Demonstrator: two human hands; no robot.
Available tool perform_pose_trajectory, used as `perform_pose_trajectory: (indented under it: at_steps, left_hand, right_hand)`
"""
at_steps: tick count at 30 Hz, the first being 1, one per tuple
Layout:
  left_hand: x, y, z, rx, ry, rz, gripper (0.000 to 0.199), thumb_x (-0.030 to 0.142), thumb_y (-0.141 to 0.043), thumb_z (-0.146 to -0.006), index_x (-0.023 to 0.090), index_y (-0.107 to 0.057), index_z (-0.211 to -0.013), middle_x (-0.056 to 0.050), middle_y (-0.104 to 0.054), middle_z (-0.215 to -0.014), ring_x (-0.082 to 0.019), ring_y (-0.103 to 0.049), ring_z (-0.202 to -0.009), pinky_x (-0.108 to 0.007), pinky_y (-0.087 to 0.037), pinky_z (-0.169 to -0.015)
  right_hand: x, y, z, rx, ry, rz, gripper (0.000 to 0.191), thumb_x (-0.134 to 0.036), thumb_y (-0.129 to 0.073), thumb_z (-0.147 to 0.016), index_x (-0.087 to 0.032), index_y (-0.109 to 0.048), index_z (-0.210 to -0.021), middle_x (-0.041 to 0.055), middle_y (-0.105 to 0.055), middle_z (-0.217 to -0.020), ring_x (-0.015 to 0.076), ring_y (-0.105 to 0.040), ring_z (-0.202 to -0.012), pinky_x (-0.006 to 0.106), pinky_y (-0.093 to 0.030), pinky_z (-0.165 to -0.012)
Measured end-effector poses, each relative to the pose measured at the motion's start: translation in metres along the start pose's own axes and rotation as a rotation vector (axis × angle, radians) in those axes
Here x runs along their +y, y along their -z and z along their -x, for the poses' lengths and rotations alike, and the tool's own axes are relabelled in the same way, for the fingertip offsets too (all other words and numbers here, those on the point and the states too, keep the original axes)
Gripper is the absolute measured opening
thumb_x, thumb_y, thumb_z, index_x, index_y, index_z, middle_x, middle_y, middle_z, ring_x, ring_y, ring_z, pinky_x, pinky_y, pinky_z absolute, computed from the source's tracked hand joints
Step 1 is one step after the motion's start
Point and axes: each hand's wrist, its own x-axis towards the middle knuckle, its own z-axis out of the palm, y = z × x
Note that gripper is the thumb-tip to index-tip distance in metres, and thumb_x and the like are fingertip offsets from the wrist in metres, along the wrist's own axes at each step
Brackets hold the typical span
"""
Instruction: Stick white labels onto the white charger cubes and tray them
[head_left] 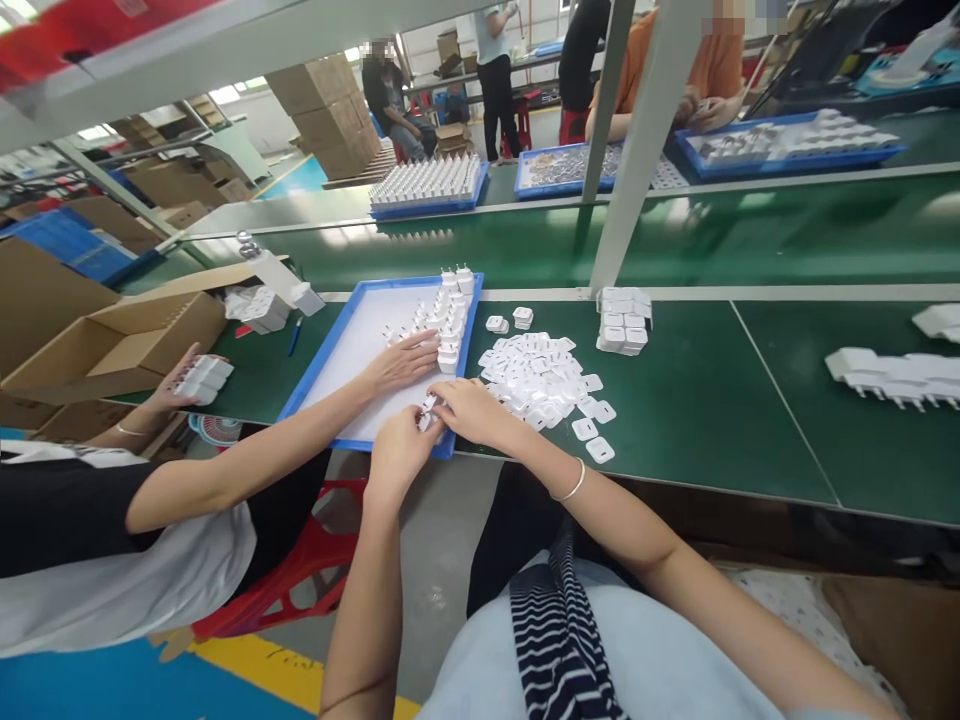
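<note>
A co-worker's hand (pixel 171 388) grips white adapters (pixel 205 380); at the blue-rimmed tray's (pixel 352 345) near corner, fingers of the wearer's left hand (pixel 400 442) and right hand (pixel 471 408) clamp 1 white plug (pixel 428 408), seemingly for steadiness, beside white covers (pixel 534 375) heaped within reach.

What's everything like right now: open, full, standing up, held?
Left hand, closed on a small white piece
Right hand, pinching that same piece
Blue-rimmed tray, partly filled
White plugs, in the tray, many standing pins up
White covers, loose in a spread-out pile
White stack, neatly grouped
Cardboard box, open
Co-worker, seated
</note>
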Motion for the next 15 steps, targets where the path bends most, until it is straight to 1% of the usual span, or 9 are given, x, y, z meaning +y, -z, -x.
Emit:
perform_pose_trajectory:
  at_steps: [2, 6, 8, 10, 12, 13, 14, 15]
  left_hand:
    - [-0.002, -0.004, -0.001, 0.023, 0.009, 0.010, 0.034, 0.050, -0.052, -0.091, 0.023, -0.058, -0.071, -0.008, -0.069, -0.073, -0.029, -0.068, -0.076, -0.036, -0.044, -0.066]
    - [-0.006, -0.007, -0.001, 0.033, 0.014, 0.032, 0.033, 0.046, -0.060, -0.087, 0.024, -0.052, -0.064, -0.004, -0.066, -0.067, -0.024, -0.065, -0.066, -0.035, -0.046, -0.062]
    - [-0.009, -0.007, -0.001, 0.023, 0.006, 0.034, 0.034, 0.047, -0.063, -0.085, 0.024, -0.053, -0.062, -0.003, -0.064, -0.064, -0.023, -0.063, -0.061, -0.035, -0.046, -0.060]
    - [-0.014, -0.007, 0.000, 0.020, -0.005, 0.031, 0.037, 0.052, -0.064, -0.084, 0.024, -0.055, -0.062, -0.004, -0.064, -0.067, -0.023, -0.064, -0.062, -0.036, -0.049, -0.059]
    - [-0.018, -0.006, 0.004, 0.034, -0.011, 0.028, 0.035, 0.057, -0.064, -0.083, 0.024, -0.064, -0.071, -0.007, -0.070, -0.082, -0.027, -0.068, -0.070, -0.040, -0.054, -0.065]
    - [-0.019, -0.005, 0.006, 0.043, -0.010, 0.027, 0.036, 0.059, -0.064, -0.082, 0.024, -0.068, -0.083, -0.009, -0.072, -0.095, -0.029, -0.070, -0.077, -0.044, -0.056, -0.070]
    - [-0.019, -0.004, 0.010, 0.056, -0.019, 0.027, 0.042, 0.060, -0.064, -0.083, 0.023, -0.070, -0.100, -0.013, -0.071, -0.110, -0.033, -0.071, -0.087, -0.048, -0.057, -0.078]
    - [-0.017, -0.003, 0.014, 0.087, -0.045, 0.030, 0.054, 0.061, -0.063, -0.083, 0.020, -0.066, -0.118, -0.017, -0.067, -0.124, -0.037, -0.070, -0.100, -0.052, -0.056, -0.087]
  right_hand:
    - [0.001, 0.002, -0.001, -0.011, 0.018, -0.009, 0.025, -0.012, -0.046, -0.100, -0.016, -0.062, -0.119, 0.0120, -0.071, -0.118, 0.0258, -0.061, -0.117, 0.040, -0.038, -0.100]
    - [0.000, 0.005, -0.001, -0.027, 0.037, -0.036, 0.027, -0.010, -0.045, -0.097, -0.016, -0.063, -0.116, 0.0102, -0.073, -0.107, 0.0241, -0.065, -0.105, 0.038, -0.040, -0.097]
    - [0.000, 0.004, -0.001, -0.020, 0.032, -0.056, 0.027, -0.010, -0.046, -0.097, -0.015, -0.062, -0.118, 0.0118, -0.072, -0.107, 0.0255, -0.065, -0.107, 0.040, -0.040, -0.099]
    - [0.001, 0.002, -0.002, -0.007, 0.034, -0.094, 0.030, -0.010, -0.046, -0.097, -0.013, -0.060, -0.123, 0.0140, -0.071, -0.113, 0.0271, -0.063, -0.114, 0.043, -0.039, -0.102]
    - [0.003, 0.000, 0.000, 0.008, 0.048, -0.155, 0.036, -0.010, -0.047, -0.097, -0.013, -0.055, -0.132, 0.0147, -0.071, -0.119, 0.0267, -0.062, -0.120, 0.043, -0.040, -0.105]
    - [0.004, 0.000, 0.002, 0.016, 0.059, -0.190, 0.040, -0.011, -0.048, -0.097, -0.014, -0.051, -0.138, 0.0144, -0.070, -0.123, 0.0254, -0.061, -0.123, 0.041, -0.041, -0.106]
    - [0.005, 0.000, 0.006, 0.024, 0.070, -0.219, 0.044, -0.014, -0.048, -0.099, -0.016, -0.046, -0.143, 0.0141, -0.067, -0.129, 0.0235, -0.060, -0.127, 0.039, -0.042, -0.106]
    - [0.006, 0.000, 0.011, 0.042, 0.080, -0.256, 0.048, -0.018, -0.049, -0.100, -0.017, -0.041, -0.148, 0.0140, -0.063, -0.137, 0.0216, -0.058, -0.131, 0.036, -0.043, -0.107]
